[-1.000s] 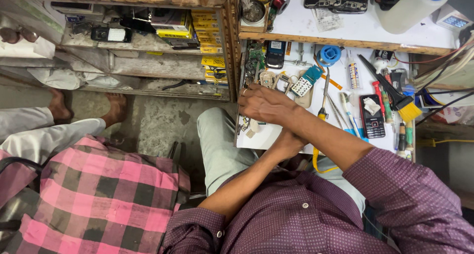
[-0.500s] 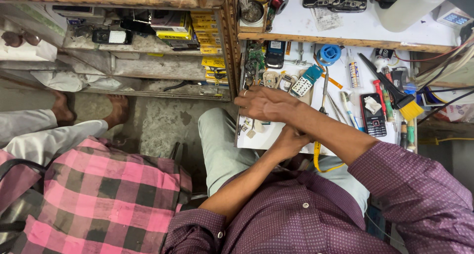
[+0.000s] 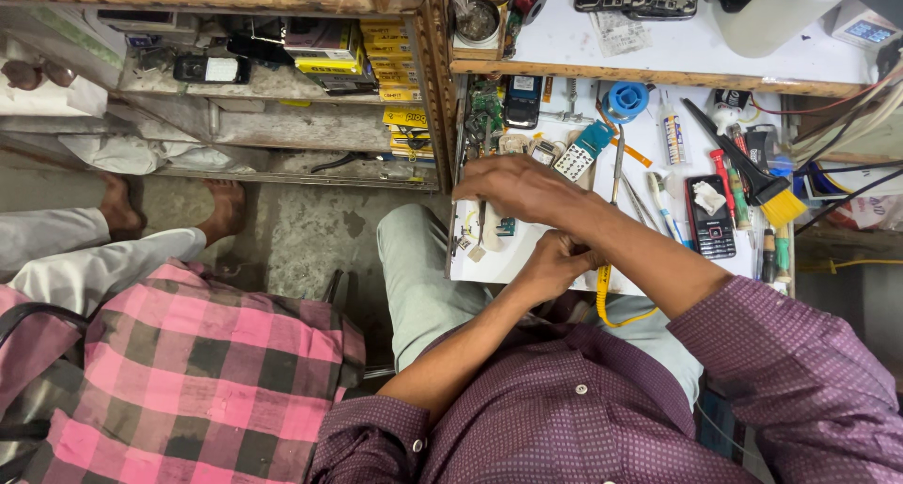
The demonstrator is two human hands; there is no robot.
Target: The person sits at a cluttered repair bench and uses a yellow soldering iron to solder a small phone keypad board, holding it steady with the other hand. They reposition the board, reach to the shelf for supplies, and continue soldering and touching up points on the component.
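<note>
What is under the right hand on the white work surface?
Beneath the right hand only parts show at its edges: a small keypad piece and bits on the white work surface. Whatever lies directly under the palm is covered.

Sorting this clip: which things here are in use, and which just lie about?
In use:
right hand, over small parts on the white tray
left hand, clenched beside a yellow cord

Lying about:
brush
black phone
blue tape roll
glue tube
yellow boxes
</note>
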